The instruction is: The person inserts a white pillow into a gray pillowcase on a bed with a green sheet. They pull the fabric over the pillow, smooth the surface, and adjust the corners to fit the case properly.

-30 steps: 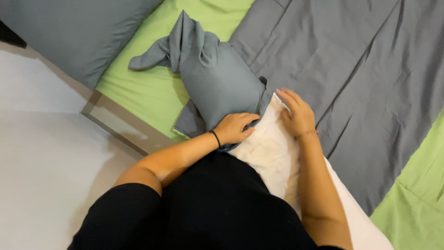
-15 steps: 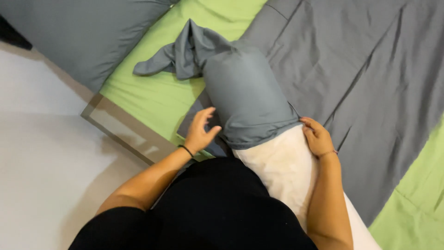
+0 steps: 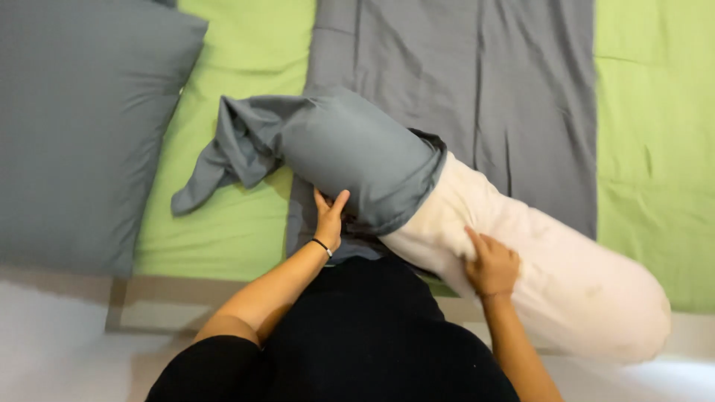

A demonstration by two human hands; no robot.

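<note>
Roughly half done, by the look of it: the grey cover [image 3: 357, 160] sheathes the upper part of the bolster [image 3: 536, 253], and the cream lower part, from the cover's open edge down to the rounded end, lies bare. The bolster lies slantwise across the bed, its covered end up by the grey pillow [image 3: 82, 126] and its bare end well away from that pillow, hanging over the bed's near edge. Beyond the bolster's top the cover trails off slack and crumpled toward the pillow, so the stuffing does not seem to reach the closed end yet, and that slack would have to be taken up as well. The left hand [image 3: 329, 219] sits at the underside of the cover, close to its open hem; its fingers point up and curl into the cloth, apparently gripping a fold of it, though the fingertips are hidden by the fabric. The right hand [image 3: 491, 264] rests on the bare cream part just below the hem, palm down, fingers a little apart and pressed into the soft filling, holding nothing between them. Under the bolster a grey sheet [image 3: 477, 82] runs up the bed, with the green sheet [image 3: 655, 126] showing on the far side from the pillow and again between pillow and bolster. A dark band circles the left wrist.
</note>
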